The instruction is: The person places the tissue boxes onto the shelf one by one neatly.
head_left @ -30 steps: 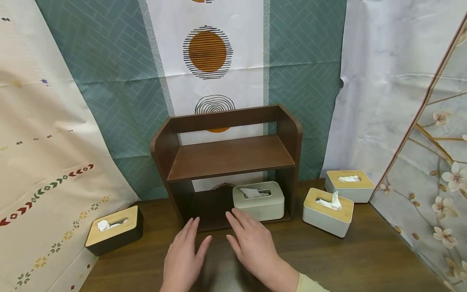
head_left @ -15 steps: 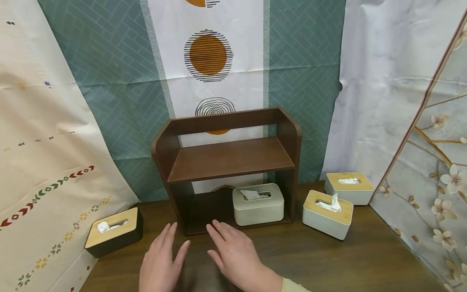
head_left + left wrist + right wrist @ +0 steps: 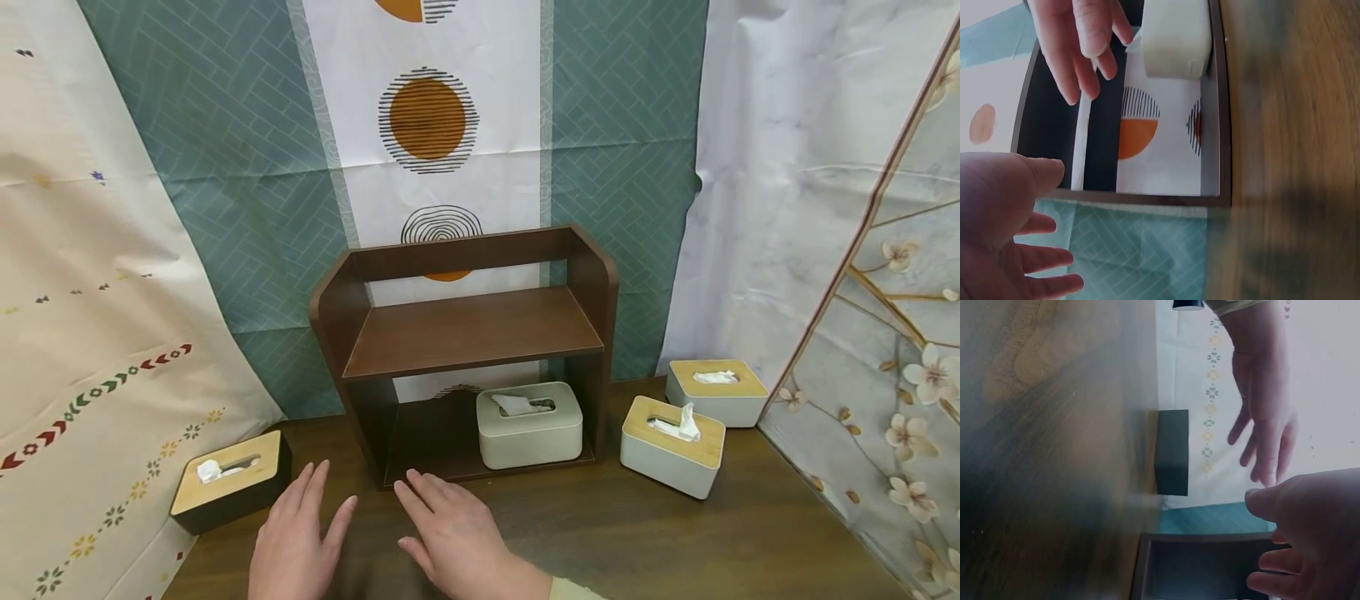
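Note:
Both hands hover over the front of the table with nothing in them, fingers extended and thumbs apart. My left hand (image 3: 296,537) is nearest the black tissue box (image 3: 232,504) with a bamboo lid at the left. My right hand (image 3: 453,537) is before the lower front edge of a dark brown two-tier shelf (image 3: 472,329). A grey-beige tissue box (image 3: 531,442) sits in the right part of its lower tier. In the left wrist view, the left hand (image 3: 997,219) faces the right hand (image 3: 1082,37). The right wrist view shows the black tissue box (image 3: 1172,453) beyond the hands.
Two white tissue boxes with bamboo lids stand right of the shelf: a nearer box (image 3: 669,458) and a farther box (image 3: 731,410) by the marbled cloth. Patterned cloths hang behind and on both sides of the dark wooden table (image 3: 600,542).
Both hands have moved left together, from in front of the shelf's lower tier toward the black tissue box. The tissue boxes and shelf stay in place; the head view has shifted slightly.

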Available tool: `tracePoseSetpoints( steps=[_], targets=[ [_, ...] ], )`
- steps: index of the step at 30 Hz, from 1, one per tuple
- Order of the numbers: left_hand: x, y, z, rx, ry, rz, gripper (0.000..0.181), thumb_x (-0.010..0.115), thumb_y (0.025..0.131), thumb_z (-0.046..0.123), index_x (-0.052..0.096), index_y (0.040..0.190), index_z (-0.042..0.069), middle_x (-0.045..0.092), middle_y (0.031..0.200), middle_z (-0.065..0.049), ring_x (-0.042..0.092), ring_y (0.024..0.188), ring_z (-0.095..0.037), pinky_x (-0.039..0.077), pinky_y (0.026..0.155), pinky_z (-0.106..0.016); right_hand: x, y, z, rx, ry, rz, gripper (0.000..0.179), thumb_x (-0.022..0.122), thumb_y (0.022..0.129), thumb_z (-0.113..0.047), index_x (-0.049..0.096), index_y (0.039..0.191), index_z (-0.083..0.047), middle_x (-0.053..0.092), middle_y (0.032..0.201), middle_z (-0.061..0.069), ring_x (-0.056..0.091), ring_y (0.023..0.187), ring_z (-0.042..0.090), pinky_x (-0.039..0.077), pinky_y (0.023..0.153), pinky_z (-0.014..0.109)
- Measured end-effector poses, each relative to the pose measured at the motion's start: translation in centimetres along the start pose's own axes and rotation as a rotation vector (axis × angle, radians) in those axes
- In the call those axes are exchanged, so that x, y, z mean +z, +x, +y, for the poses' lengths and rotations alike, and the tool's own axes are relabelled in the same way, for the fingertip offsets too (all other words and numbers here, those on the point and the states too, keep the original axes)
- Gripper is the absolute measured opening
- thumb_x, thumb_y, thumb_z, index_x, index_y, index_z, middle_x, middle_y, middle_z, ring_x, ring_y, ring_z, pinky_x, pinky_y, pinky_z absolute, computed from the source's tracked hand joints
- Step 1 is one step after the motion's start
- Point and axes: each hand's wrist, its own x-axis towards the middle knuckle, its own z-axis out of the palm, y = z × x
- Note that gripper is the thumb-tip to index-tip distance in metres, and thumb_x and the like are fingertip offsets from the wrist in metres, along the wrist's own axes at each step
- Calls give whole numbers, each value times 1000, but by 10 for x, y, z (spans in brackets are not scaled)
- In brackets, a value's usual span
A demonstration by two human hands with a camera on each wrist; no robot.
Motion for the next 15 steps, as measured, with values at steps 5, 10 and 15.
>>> tracePoseSetpoints(
  steps=[5, 10, 15],
  targets=[
    [-4, 4, -13, -3, 8, 17, 69, 66, 96, 48, 51, 144, 0, 48, 144, -29, 45, 127, -50, 38, 92, -71, 7, 4, -4, -27, 13, -54, 66, 54, 102, -50, 39, 156, -16, 42, 157, 3, 46, 138, 16, 46, 104, 35],
    [-8, 8, -28, -45, 22, -16, 76, 61, 97, 55, 48, 146, -2, 46, 145, -31, 43, 126, -52, 36, 94, -72, 15, 7, -5, -46, 16, -69, 68, 50, 103, -53, 36, 158, -17, 37, 160, 2, 40, 143, 15, 43, 108, 34],
    [-9, 11, -42, -49, 36, -6, 74, 61, 97, 54, 49, 144, -2, 46, 144, -32, 43, 125, -53, 36, 92, -73, 19, 10, -8, -58, 30, -119, 69, 45, 103, -56, 30, 160, -19, 32, 162, 0, 34, 146, 15, 40, 110, 34]
  ],
)
